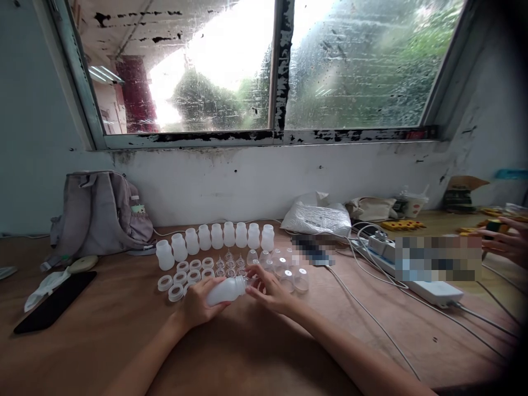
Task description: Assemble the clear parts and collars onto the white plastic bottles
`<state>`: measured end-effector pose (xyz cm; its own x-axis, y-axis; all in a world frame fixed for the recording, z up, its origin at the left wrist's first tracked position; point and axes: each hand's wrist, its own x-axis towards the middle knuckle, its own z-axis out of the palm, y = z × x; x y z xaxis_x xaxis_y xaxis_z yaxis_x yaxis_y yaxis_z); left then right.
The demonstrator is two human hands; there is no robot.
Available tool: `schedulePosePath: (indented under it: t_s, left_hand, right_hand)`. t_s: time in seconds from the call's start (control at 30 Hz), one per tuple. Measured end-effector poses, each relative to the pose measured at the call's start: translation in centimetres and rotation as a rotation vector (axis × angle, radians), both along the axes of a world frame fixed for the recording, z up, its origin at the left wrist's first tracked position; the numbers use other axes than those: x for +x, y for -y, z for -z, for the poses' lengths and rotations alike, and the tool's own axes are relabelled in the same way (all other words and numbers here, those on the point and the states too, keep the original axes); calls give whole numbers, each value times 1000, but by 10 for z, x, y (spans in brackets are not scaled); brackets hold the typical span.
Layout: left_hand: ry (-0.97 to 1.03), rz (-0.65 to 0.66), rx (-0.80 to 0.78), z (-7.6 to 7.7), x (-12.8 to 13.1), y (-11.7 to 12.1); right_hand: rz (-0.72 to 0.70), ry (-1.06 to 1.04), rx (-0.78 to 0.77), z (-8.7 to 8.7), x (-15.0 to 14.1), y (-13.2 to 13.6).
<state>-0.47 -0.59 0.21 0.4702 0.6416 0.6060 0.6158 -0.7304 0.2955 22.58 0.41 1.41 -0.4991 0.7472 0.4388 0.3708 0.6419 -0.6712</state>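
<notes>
- Nr bench (pixel 124 352) L edge: wht cloth (pixel 46 290), blk flat slab (pixel 55 303) set at a slant, beige oval item (pixel 82 264) just beside.
- Far L corner: grey backpack (pixel 97 212) upright nr wall.
- Toward far edge, L to mid: curved row of 9 frosted jars (pixel 204 237), all upright.
- In front of row: wht rings (pixel 165 283), flat, grouped; L grip partly hides some.
- L grip (pixel 200 303): closed round frosted bottle (pixel 223 292), held tilted, neck to R, over bench mid, btwn both hands.
- Behind bottle: clear pointed pcs (pixel 229 264) in short rows.
- R grip (pixel 270 290): fingers at bottle's neck end, a clear pc (pixel 250 281) there; can't tell if pinched or just touched.
- R of these: clear domed caps (pixel 301 279), grouped, partly behind R hand.
- Far edge, R of jars: silvery bag (pixel 317 216); in front, dark phone (pixel 319 256), part pixelated, w/ wht cable (pixel 363 305) running to near edge.
- Further R: beige pouch (pixel 373 209), yellow parts (pixel 402 225), cup (pixel 414 204), nr far edge; wht power strip (pixel 433 291) w/ cords, partly pixelated.
- R edge: other person's hand (pixel 511 242) w/ dark & yellow item (pixel 493 228).
</notes>
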Motion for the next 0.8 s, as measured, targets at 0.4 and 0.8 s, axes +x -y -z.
schedulePosePath:
  t_s: [0.4, 0.8]
  left_hand:
    - [-47, -16, 92, 5, 1, -2]
    - [-142, 62, 230, 5, -5, 2]
  right_hand:
    - [22, -56, -124, 9, -1, -6]
    - [111, -68, -278, 8, -22, 9]
